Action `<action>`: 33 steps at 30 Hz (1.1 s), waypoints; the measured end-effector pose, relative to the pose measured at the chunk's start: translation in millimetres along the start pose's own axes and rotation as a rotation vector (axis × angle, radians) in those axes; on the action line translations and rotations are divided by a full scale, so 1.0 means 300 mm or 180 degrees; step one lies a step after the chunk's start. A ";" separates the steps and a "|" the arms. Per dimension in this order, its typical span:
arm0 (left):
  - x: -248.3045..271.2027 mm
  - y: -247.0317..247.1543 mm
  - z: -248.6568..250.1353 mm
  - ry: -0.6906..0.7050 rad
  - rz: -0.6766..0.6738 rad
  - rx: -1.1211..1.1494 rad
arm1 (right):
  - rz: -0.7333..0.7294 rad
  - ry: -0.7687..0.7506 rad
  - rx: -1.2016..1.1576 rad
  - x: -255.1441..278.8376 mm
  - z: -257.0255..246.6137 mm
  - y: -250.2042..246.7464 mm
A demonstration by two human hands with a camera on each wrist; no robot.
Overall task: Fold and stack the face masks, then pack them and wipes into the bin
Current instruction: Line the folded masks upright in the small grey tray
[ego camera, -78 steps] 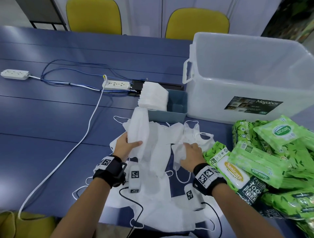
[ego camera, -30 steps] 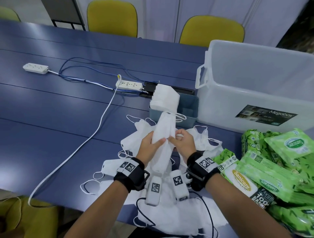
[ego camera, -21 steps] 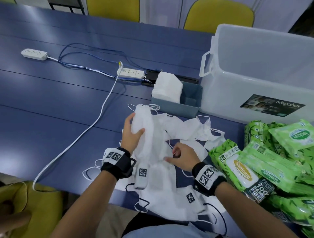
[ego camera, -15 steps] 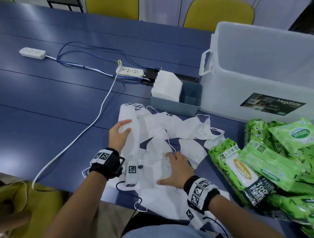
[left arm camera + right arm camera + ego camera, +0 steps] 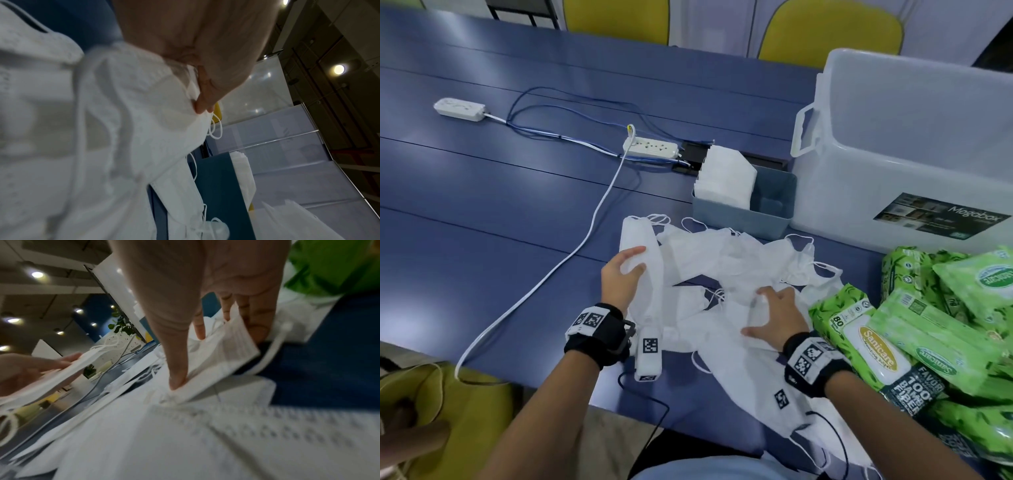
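Note:
Loose white face masks (image 5: 722,260) lie heaped on the blue table in front of me. My left hand (image 5: 637,260) grips a folded mask (image 5: 640,236) at the heap's left edge, thumb on one face and fingers on the other; the left wrist view shows the left hand's fingertips (image 5: 205,100) on this folded mask (image 5: 144,129). My right hand (image 5: 774,315) lies spread on a mask in the heap, thumb and straight fingers pressing its opposite edges (image 5: 216,356). Folded masks (image 5: 726,180) stand stacked in a small grey-blue box (image 5: 774,222). Green wipes packs (image 5: 928,342) pile up at the right. The clear bin (image 5: 893,154) stands behind them.
Two white power strips (image 5: 650,147) (image 5: 459,109) with blue wires lie at the back left. A white cable (image 5: 585,240) runs from there to the table's near edge. Yellow chairs (image 5: 832,34) stand behind the table, and a yellow bag (image 5: 448,411) sits below at the left.
A second ago both hands held the folded mask up near the small box. The right hand let go and dropped onto the heap. The left hand carried the mask left and down.

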State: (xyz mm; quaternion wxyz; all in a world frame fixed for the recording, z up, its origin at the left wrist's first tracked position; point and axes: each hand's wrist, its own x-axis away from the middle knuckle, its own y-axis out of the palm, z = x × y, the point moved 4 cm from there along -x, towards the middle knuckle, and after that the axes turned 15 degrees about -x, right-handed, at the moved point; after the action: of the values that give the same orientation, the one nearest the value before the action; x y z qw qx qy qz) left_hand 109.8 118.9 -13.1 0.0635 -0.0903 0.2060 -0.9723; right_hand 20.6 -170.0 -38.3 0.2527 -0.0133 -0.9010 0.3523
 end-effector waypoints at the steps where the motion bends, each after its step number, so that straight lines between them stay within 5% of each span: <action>1: 0.000 0.000 -0.003 -0.0004 -0.0006 0.0015 | 0.0032 0.0035 0.0241 -0.004 0.007 -0.023; 4: -0.003 0.008 -0.016 -0.0075 -0.0024 0.0058 | 0.0074 0.0028 0.1141 0.001 -0.019 -0.061; 7: -0.007 0.025 -0.051 -0.0245 -0.0071 0.0056 | 0.0023 -0.0610 0.1567 0.013 -0.120 -0.016; 13: 0.011 0.055 -0.136 -0.0662 -0.0314 0.0040 | -0.1078 -0.1846 0.1822 0.044 -0.289 0.218; 18: 0.003 0.038 -0.126 -0.0884 -0.0293 0.0354 | -0.1518 -0.1703 0.1878 0.023 -0.305 0.293; 26: -0.035 -0.041 -0.127 -0.1055 -0.0066 0.0873 | -0.0849 -0.2116 0.2557 0.019 -0.325 0.272; 33: -0.029 -0.054 -0.079 -0.0895 0.0199 0.0812 | -0.0273 -0.1074 0.0724 -0.072 -0.303 0.067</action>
State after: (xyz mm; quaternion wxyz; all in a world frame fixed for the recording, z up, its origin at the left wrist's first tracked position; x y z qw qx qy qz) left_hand 112.0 144.1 -29.1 0.1328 -0.2100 0.0728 -0.9659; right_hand 78.6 -102.2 -4.0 0.1128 0.1129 -0.8847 0.4379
